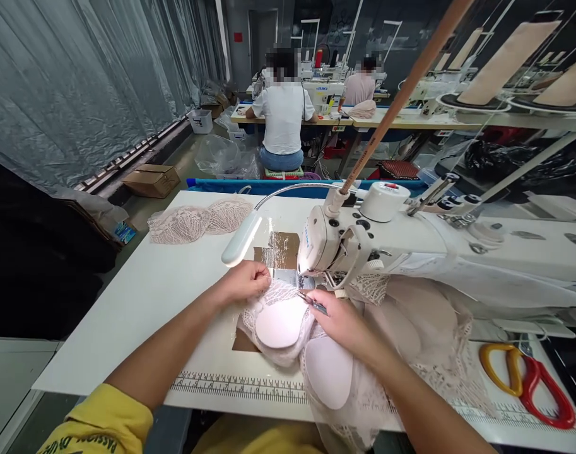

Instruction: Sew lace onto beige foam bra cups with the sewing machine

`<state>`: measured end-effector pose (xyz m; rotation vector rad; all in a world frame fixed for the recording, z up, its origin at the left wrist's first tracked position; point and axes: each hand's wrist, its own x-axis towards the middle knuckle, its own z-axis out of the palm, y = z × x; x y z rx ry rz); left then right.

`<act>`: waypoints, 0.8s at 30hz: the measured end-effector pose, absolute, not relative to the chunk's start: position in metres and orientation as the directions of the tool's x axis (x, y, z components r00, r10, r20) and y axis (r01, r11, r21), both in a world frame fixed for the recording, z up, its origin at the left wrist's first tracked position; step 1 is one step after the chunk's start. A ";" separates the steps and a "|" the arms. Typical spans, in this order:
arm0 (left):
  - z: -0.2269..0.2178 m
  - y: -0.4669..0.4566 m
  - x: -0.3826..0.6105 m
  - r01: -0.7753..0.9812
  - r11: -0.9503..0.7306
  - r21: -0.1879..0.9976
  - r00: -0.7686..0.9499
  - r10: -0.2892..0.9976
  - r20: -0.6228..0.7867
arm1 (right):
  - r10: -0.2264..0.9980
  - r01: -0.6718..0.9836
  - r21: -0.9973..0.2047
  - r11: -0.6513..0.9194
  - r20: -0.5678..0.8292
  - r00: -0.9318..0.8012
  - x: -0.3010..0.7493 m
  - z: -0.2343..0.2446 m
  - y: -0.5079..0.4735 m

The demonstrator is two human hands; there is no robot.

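A pale pink lace bra [281, 323] with smooth light cups lies on the sewing table just in front of the sewing machine [318, 243]. My left hand [246, 279] pinches the upper lace edge, to the left of the needle area. Small metal thread snips [315, 304] are in the closed fingers of my right hand [337, 315], their tips at the lace edge near the presser foot. A second cup [329, 372] hangs toward the table's front edge, below my right hand. More lace and cup pieces [411, 315] are bunched to the right, under the machine arm.
A finished-looking lace piece [200, 221] lies at the table's back left. A white lamp [241, 239] arches over the work. Red-and-yellow-handled scissors [527, 384] rest at the right. A printed ruler [240, 386] runs along the front. Two people sit at machines beyond.
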<state>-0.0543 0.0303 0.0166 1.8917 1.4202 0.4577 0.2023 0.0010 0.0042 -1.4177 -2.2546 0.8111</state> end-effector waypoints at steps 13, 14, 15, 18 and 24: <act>0.016 -0.018 0.011 0.799 -0.531 0.282 0.541 0.840 0.048 | 0.903 0.739 -0.547 0.392 0.078 -0.422 0.210 -0.006 -0.001; 0.015 -0.016 0.010 0.798 -0.536 0.274 0.546 0.837 0.047 | 0.899 0.731 -0.553 0.400 0.080 -0.431 0.210 -0.006 -0.001; 0.015 -0.013 0.009 0.796 -0.541 0.271 0.553 0.832 0.039 | 0.893 0.724 -0.558 0.406 0.075 -0.443 0.210 -0.006 -0.002; 0.018 -0.005 0.003 0.788 -0.560 0.256 0.580 0.815 -0.004 | 0.868 0.731 -0.524 0.438 0.034 -0.495 0.210 -0.006 -0.004; 0.016 0.011 -0.004 0.750 -0.629 0.201 0.643 0.766 -0.003 | 0.865 0.800 -0.392 0.454 -0.019 -0.501 0.203 -0.007 -0.004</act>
